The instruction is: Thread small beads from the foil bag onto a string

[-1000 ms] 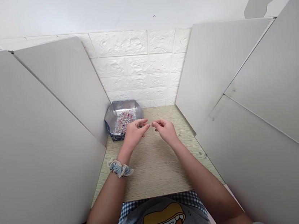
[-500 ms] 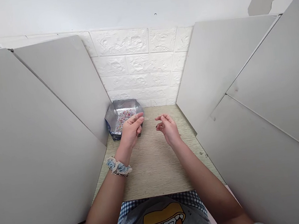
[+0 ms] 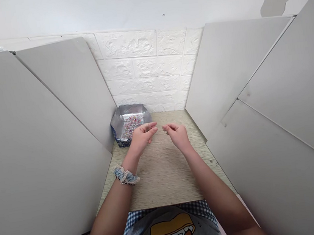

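Observation:
My left hand (image 3: 143,136) is raised over the tabletop at the near right side of a foil-lined box (image 3: 115,137). Its thumb and fingers come close together in a pinch; whatever lies between them is too small to name. Facing it across a narrow gap, my right hand (image 3: 178,134) has its thumb pressed to the curled fingers. Something tiny shows at those fingertips, but its kind cannot be made out. Inside the box lie many small beads (image 3: 132,123), pink, white and clear.
The wood-grain tabletop (image 3: 164,177) runs back to a white brick-patterned wall (image 3: 145,65). Pale panels stand on the left (image 3: 66,79) and right (image 3: 224,63). Small metal bits (image 3: 217,163) lie near the right edge. A scrunchie (image 3: 126,175) circles my left wrist.
My left hand has moved right and slightly nearer to me, narrowing the gap between the hands. My right hand's fingers have closed into a tighter pinch.

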